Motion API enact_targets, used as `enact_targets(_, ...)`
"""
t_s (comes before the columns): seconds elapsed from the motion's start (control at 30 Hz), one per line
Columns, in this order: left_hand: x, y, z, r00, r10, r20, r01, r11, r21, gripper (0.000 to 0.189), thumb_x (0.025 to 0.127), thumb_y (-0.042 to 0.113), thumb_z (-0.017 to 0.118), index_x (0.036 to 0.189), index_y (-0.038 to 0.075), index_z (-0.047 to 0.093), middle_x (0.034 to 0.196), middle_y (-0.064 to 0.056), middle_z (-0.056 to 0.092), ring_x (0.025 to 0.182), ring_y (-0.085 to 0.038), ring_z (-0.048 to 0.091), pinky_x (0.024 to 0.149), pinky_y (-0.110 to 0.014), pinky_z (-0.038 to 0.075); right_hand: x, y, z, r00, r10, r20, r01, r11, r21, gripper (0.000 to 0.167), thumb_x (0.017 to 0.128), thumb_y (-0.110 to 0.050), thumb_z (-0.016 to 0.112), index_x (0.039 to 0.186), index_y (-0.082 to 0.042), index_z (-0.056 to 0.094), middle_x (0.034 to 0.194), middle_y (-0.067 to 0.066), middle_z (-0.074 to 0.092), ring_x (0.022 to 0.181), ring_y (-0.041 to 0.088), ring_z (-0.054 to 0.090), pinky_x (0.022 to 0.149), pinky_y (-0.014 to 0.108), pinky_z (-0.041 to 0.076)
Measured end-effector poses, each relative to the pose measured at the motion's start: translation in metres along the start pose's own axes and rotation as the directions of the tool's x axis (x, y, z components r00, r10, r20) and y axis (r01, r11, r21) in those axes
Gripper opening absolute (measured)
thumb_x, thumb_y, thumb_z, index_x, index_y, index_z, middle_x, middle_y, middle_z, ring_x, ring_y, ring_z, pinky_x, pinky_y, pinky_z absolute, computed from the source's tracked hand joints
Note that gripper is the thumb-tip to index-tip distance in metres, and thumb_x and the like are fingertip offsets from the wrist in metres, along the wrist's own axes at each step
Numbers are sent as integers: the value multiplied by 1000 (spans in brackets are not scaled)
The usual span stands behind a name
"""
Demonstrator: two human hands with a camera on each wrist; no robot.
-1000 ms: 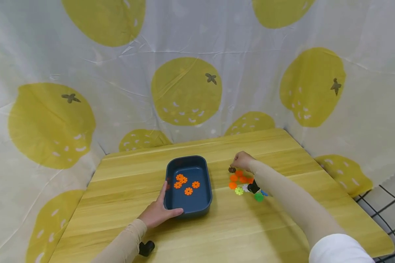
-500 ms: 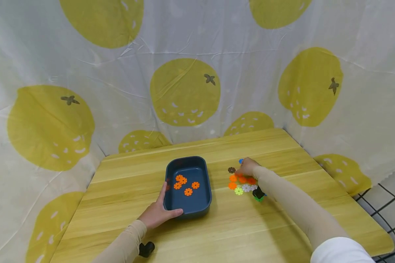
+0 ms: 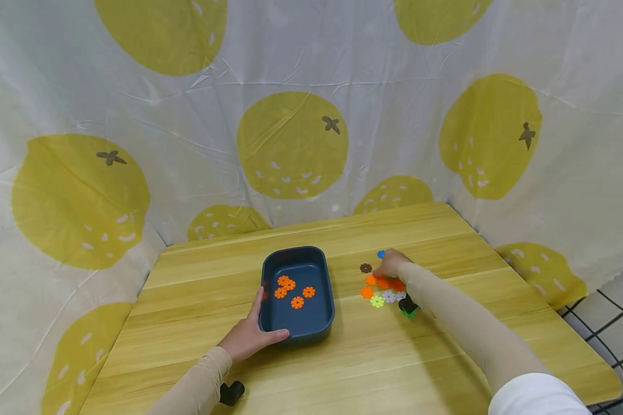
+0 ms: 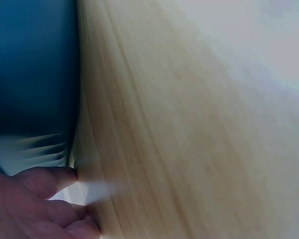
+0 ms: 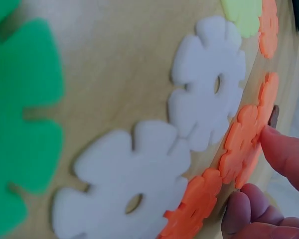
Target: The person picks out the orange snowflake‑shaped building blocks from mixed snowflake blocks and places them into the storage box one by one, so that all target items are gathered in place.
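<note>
A dark blue rectangular tub (image 3: 322, 320) stands on the table with several orange snowflake discs (image 3: 297, 302) inside. My left hand (image 3: 249, 337) rests against its near left corner, index finger along the left side and thumb along the near side. To the right lies a loose group of snowflake discs: orange, brown (image 3: 366, 268), blue (image 3: 381, 253), yellow-green (image 3: 376, 301), white (image 5: 207, 82) and green (image 5: 22, 119). My right hand (image 3: 393, 264) is down among them. In the right wrist view its thumb and fingers pinch an orange disc (image 5: 241, 144) at the edge; part is hidden.
The wooden table (image 3: 311, 386) reaches to a hanging cloth (image 3: 384, 127) with yellow fruit prints behind and at both sides. A black wire grid (image 3: 618, 334) stands beyond the right edge. Black wrist cameras sit under both forearms.
My right hand has moved from beside the brown disc to the orange discs, slightly nearer and to the right, leaving the brown one on the table. My left hand and the tub stay put.
</note>
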State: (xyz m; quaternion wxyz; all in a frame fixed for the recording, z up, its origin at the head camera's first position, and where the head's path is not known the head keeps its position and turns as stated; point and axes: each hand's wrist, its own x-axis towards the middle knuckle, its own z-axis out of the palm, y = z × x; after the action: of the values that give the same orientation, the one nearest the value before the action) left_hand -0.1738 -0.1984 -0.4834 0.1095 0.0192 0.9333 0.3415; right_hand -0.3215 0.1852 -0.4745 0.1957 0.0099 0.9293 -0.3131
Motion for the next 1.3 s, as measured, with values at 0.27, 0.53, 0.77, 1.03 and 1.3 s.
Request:
enact_targets(0.27, 0, 0, 0, 1000, 1, 4, -1, 1000, -7, 127, 78, 63, 79, 164, 29, -9, 171, -5, 20, 116, -41, 66, 100, -59, 51, 3, 2, -1, 1000, -9, -9, 9, 1000, 9, 30, 90, -22, 76, 99, 2, 61, 75, 2, 40, 67, 16, 43, 59, 27, 37)
enact_targets(0.53, -2, 1, -2, 1000, 5, 7, -5, 1000, -5, 128, 78, 63, 79, 164, 28, -10, 171, -6, 19, 118, -42, 65, 100, -59, 51, 1, -3, -3, 1000, 20, -12, -20, 1000, -16, 23, 91, -21, 74, 92, -1, 62, 71, 0, 36, 67, 15, 41, 60, 26, 35)
enact_targets(0.77, -2, 1, -1, 1000, -5, -1, 5, 1000, -2, 129, 77, 64, 79, 164, 27, -8, 171, -4, 21, 115, -40, 67, 99, -58, 52, -6, -6, -6, 1000, 22, 21, -23, 1000, 21, 27, 91, -25, 74, 96, 0, 62, 76, 2, 46, 69, 15, 46, 62, 25, 40)
enact_targets(1.03, 0, 1, -2, 1000, 5, -3, -5, 1000, -3, 128, 78, 63, 79, 164, 28, -10, 171, -4, 20, 113, -38, 68, 99, -58, 52, -7, -6, -14, 990, -91, 104, 103, 987, -122, 29, 90, -22, 75, 74, -12, 53, 70, -4, 42, 67, 12, 41, 61, 24, 39)
enact_targets(1.3, 0, 0, 0, 1000, -3, -3, 3, 1000, -14, 128, 78, 62, 80, 164, 28, -8, 171, -2, 21, 115, -39, 67, 100, -59, 51, -5, -3, -11, 990, -95, 104, 103, 992, -76, 42, 87, -13, 73, 62, -17, 40, 63, -5, 36, 60, 11, 35, 58, 22, 35)
